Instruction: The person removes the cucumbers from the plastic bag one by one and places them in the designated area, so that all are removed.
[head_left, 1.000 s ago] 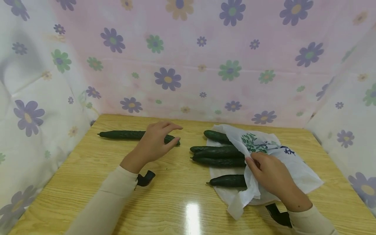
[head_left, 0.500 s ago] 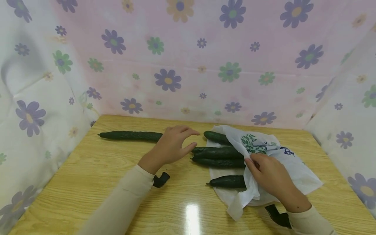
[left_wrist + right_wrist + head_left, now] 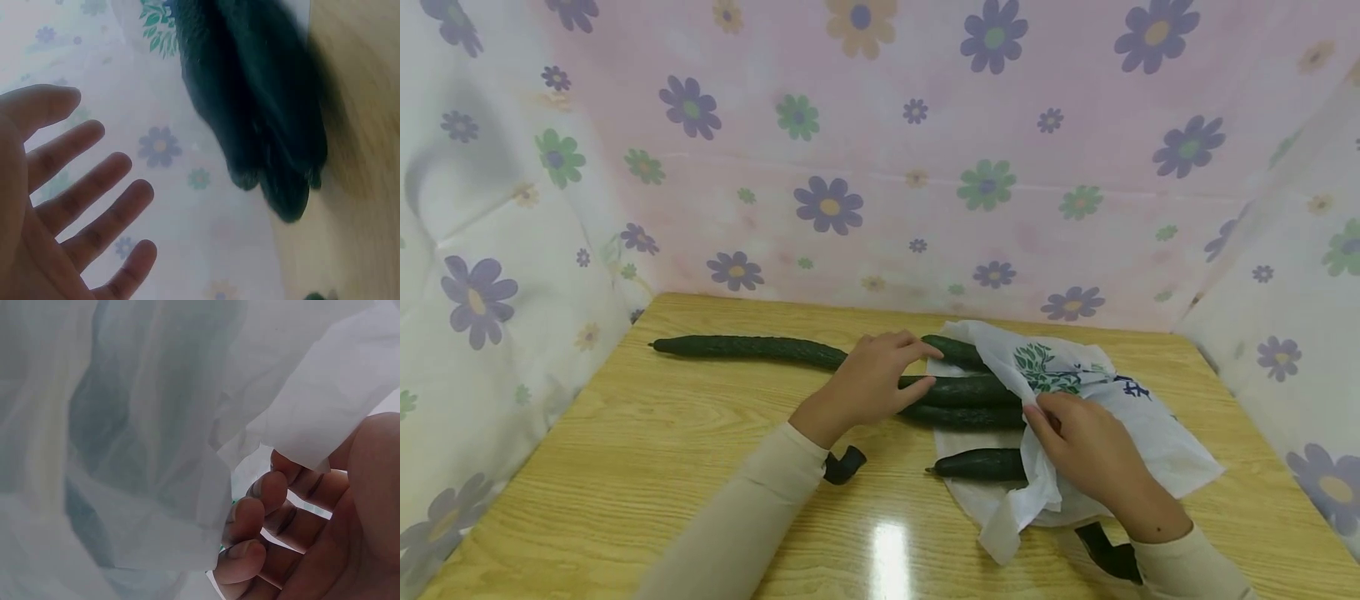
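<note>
A white plastic bag [image 3: 1150, 433] with a green tree print lies on its side, its mouth facing left. Several dark green cucumbers stick out of it: one at the back [image 3: 962, 353], a group in the middle [image 3: 973, 390] and one nearer the front [image 3: 981, 464]. My right hand [image 3: 1093, 450] pinches the bag's upper rim between thumb and fingers; the right wrist view shows the bunched plastic [image 3: 150, 437] close by. My left hand [image 3: 876, 383] hovers at the ends of the middle cucumbers, fingers spread and holding nothing. In the left wrist view those cucumbers [image 3: 269, 94] are apart from the fingers.
A single long cucumber [image 3: 745, 347] lies crosswise at the back left of the wooden table [image 3: 587, 467], its right end hidden behind my left hand. Flowered cloth [image 3: 880, 167] walls the table at the back and both sides. Black straps [image 3: 844, 465] show at the wrists.
My left hand has moved right, from over the lone cucumber to the ends of the cucumbers in the bag. My right hand keeps its grip on the bag's rim.
</note>
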Demonstrator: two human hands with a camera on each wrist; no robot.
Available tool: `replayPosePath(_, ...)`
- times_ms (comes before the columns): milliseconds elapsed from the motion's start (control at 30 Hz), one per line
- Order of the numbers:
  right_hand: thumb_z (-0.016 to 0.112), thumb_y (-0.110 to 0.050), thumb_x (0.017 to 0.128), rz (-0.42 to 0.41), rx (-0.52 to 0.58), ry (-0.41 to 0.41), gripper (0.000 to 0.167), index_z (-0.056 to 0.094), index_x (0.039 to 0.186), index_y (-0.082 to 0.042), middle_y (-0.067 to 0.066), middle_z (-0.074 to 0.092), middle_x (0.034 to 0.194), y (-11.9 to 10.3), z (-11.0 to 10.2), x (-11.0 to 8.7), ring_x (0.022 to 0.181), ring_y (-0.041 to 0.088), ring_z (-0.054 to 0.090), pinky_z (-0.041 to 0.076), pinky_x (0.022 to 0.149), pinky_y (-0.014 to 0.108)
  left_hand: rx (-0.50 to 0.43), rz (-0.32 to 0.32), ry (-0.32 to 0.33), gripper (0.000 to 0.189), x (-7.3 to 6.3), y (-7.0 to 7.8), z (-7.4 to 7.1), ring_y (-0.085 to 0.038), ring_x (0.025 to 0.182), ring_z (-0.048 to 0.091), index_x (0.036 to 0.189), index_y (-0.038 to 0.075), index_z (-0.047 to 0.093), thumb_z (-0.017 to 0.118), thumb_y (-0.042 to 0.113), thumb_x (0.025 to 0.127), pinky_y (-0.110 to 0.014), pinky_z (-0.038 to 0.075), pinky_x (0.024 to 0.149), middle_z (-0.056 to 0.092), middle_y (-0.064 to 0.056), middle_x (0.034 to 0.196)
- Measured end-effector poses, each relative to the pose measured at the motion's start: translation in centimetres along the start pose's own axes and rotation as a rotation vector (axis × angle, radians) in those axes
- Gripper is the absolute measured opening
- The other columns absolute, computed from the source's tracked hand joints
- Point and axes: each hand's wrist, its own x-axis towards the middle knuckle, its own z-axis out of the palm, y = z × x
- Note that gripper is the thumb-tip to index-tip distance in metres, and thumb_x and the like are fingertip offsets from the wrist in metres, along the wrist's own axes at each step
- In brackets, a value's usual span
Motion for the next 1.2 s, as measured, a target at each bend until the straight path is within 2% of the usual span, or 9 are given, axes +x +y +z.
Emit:
replayPosePath(233,0.059,-0.021,0.102,0.003,-0.004,0.0,0.037,0.047,0.067,-0.019,-0.005,0.038,0.059,0.0,0.1,-0.1,0.048,0.007,0.032,0.029,0.048,0.023,0.003,0.003,-0.056,0.04,0.5,0.9,1.1,-0.02,0.12,0.062,0.139,0.028,0.059,0.059,0.042,0.101,-0.052,0.045,0.103,0.061,0.003,0.135)
replayPosePath(433,0.059,-0.022,0.102,0.011,0.005,-0.002,0.037,0.047,0.068,-0.019,-0.005,0.038,0.059,-0.2,0.3,-0.1,0.048,0.007,0.032,0.028,0.048,0.023,0.046,0.007,-0.091,0.043,0.8,0.8,2.3,-0.018,0.12,0.061,0.142,0.029,0.056,0.057,0.044,0.102,-0.047,0.047,0.1,0.06,0.003,0.136)
replayPosePath(667,0.057,-0.025,0.103,0.008,0.028,-0.014,0.037,0.048,0.068,-0.019,-0.005,0.038,0.06,-0.7,0.7,0.3,0.051,0.007,0.034,0.029,0.049,0.023,0.047,-0.026,-0.209,0.053,0.3,0.4,3.1,-0.018,0.134,0.053,0.15,0.029,0.046,0.056,0.046,0.101,-0.051,0.04,0.11,0.053,0.003,0.147)
replayPosePath(800,0.058,-0.024,0.103,0.006,0.009,0.005,0.037,0.048,0.067,-0.019,-0.004,0.038,0.06,-0.7,0.4,0.4,0.051,0.008,0.034,0.029,0.049,0.023,0.048,-0.003,-0.249,0.057,0.5,0.7,3.6,-0.02,0.14,0.047,0.155,0.03,0.038,0.055,0.044,0.102,-0.05,0.04,0.112,0.048,0.002,0.153)
replayPosePath(933,0.059,-0.022,0.102,0.002,-0.002,0.012,0.036,0.048,0.068,-0.02,-0.005,0.038,0.059,-0.5,0.1,0.3,0.05,0.008,0.034,0.029,0.049,0.023,0.072,0.02,-0.233,0.057,0.8,1.3,4.4,-0.02,0.139,0.048,0.156,0.028,0.036,0.056,0.038,0.103,-0.048,0.043,0.111,0.048,0.001,0.152)
replayPosePath(1067,0.057,-0.023,0.103,0.001,-0.005,0.001,0.036,0.049,0.068,-0.019,-0.005,0.038,0.059,-0.2,0.0,0.2,0.05,0.008,0.034,0.029,0.049,0.024,0.14,0.033,-0.162,0.054,0.8,1.9,5.2,-0.02,0.131,0.055,0.153,0.026,0.04,0.057,0.034,0.103,-0.044,0.048,0.104,0.054,0.001,0.145)
replayPosePath(1200,0.058,-0.022,0.103,-0.003,-0.01,0.005,0.036,0.049,0.068,-0.02,-0.005,0.038,0.058,0.0,0.0,0.1,0.049,0.007,0.034,0.029,0.048,0.023,0.16,0.022,-0.114,0.052,0.7,2.3,5.5,-0.019,0.129,0.056,0.152,0.027,0.041,0.058,0.03,0.103,-0.043,0.049,0.102,0.056,0.001,0.142)
